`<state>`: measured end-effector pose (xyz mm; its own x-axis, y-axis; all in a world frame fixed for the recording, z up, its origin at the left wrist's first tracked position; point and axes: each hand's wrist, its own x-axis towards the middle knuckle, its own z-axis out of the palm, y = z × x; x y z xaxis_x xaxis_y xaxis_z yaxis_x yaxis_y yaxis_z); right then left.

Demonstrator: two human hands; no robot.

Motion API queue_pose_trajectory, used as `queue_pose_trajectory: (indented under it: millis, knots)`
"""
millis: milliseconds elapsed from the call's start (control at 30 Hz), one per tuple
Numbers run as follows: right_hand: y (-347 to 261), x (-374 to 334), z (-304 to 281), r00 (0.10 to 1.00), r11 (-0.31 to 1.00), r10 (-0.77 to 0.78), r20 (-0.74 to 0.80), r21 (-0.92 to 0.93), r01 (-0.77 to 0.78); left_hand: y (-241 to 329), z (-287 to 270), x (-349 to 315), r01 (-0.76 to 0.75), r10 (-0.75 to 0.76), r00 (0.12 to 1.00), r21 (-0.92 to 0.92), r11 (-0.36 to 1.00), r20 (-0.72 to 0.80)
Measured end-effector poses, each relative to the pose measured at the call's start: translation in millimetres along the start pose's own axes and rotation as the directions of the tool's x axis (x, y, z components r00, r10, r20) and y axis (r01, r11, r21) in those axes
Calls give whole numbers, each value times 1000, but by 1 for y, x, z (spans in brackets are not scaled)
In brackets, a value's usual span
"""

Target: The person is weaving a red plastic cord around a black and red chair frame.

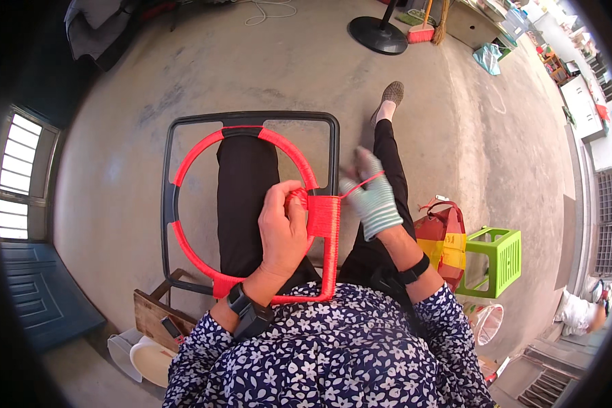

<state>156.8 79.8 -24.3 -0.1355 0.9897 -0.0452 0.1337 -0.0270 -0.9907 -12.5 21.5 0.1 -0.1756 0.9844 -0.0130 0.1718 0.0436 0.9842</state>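
Observation:
A black rectangular frame (336, 149) with a round ring inside rests across my lap. Red cord covers long stretches of the ring (294, 158), the lower right corner and the joint (324, 216) beside it. My bare left hand (282, 228) is closed on a bundle of red cord (298, 197), against the left side of that joint. Just right of the frame is my right hand (372, 194) in a pale green striped glove. A taut strand of red cord (350, 192) runs from the joint across this glove, its fingers curled and partly blurred.
A red and yellow bag (449, 238) and a green plastic stool (502, 262) stand at my right. On my left are a wooden board (160, 309) and a pale basin (153, 360). A round black stand base (377, 37) and a red broom (421, 32) are farther off.

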Motion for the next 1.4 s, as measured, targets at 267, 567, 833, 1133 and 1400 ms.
queue_pose_trajectory:
  millis: [267,567,833,1133,1400]
  knots:
    - [-67,-12,20,725,440,-527,444,-587,679,25,-9,-7,-630,659,751,267,729,-28]
    - [-34,-17,-54,924,803,-374,83,-470,367,-6,-2,4,123,-114,992,-294,948,49]
    - [74,-33,-192,955,253,-73,-288,-932,-261,-12,2,7,298,-235,953,-453,840,191]
    - [21,-14,-82,892,898,361,272,156,-411,-8,4,6,305,-253,952,-517,800,171]
    - [39,-27,-58,622,595,494,607,285,-751,-3,5,8,291,-259,957,-460,839,132]
